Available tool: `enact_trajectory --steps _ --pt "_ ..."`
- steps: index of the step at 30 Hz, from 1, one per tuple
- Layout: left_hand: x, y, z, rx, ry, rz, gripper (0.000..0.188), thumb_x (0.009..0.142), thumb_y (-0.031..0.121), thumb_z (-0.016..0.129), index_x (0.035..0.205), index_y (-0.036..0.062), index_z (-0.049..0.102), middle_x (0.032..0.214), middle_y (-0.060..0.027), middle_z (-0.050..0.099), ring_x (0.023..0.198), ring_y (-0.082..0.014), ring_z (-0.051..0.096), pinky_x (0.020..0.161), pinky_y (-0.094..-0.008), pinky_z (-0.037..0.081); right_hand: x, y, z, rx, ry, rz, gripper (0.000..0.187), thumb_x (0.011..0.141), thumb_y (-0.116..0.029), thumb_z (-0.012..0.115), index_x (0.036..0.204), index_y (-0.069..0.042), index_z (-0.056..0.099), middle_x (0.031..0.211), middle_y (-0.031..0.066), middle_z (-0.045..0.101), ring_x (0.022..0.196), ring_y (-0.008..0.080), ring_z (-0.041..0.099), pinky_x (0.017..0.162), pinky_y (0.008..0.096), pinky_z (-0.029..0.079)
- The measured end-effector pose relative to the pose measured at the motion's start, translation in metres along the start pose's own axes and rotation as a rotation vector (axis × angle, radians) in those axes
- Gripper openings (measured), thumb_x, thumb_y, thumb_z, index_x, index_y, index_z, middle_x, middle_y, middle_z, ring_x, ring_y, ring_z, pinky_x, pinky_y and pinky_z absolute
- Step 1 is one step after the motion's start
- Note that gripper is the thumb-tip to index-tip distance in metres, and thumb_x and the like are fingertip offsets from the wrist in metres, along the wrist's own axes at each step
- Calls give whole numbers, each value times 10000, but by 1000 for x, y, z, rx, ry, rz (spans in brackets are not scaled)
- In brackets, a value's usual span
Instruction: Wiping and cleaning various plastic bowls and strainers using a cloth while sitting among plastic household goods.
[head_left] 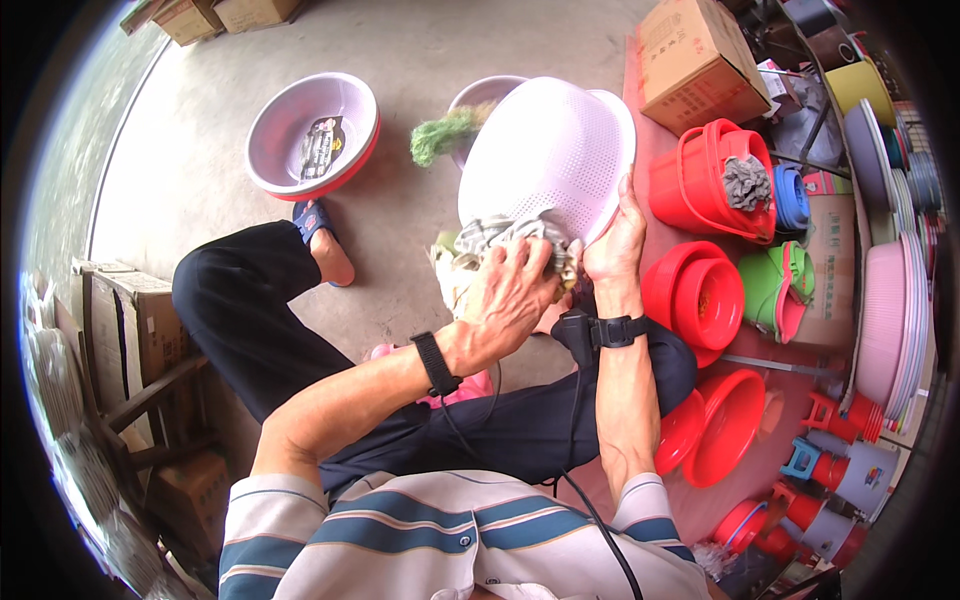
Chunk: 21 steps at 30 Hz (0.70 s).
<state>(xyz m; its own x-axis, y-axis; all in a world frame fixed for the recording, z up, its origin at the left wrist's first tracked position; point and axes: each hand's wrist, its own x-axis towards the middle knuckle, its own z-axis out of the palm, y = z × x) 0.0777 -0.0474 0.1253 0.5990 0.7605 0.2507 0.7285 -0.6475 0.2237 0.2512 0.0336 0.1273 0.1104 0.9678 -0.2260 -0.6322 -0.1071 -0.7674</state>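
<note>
- Pale colander (545, 150): tilted, its near-right rim in the right hand (617, 235), grip curled, partly hidden
- Left hand (510, 290): grip bunched over a crumpled rag (500, 232), against the colander's near side
- Red bucket (690, 185): right of the colander

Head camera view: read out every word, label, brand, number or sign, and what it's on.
Dark label in the upper-left pale basin: too blurred to read.
Upper-right cardboard box: reddish print, too small to read.
Carton beside the green bucket: faint print, too small to read.
Colander: no text visible.
</note>
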Motion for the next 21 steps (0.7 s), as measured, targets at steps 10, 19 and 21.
enact_trajectory --steps 10,19,21 --pt "-4 -37 14 -600 -18 -361 272 828 167 661 1082 70 671 1027 -192 557 952 -406 618 802 -510 530 3 5 -7 -49 -69 -137 522 1115 -391 494 1536 -85 451 1503 66 547 1372 240 519 1169 451 397" --pt "11 -23 22 -897 -177 -361 299 897 215 612 1166 91 656 1058 -211 596 1008 -428 626 843 -524 509 -12 7 -2 -56 -62 -61 551 1112 -468 468 1511 -88 471 1454 75 580 1290 252 579 1114 461 459" --pt "-4 -31 42 -734 -181 -339 304 916 239 621 1195 127 667 1059 -205 600 1021 -416 633 840 -524 515 -11 -2 -5 12 -55 -66 553 1110 -462 473 1532 -105 459 1486 66 565 1343 259 545 1159 476 414"
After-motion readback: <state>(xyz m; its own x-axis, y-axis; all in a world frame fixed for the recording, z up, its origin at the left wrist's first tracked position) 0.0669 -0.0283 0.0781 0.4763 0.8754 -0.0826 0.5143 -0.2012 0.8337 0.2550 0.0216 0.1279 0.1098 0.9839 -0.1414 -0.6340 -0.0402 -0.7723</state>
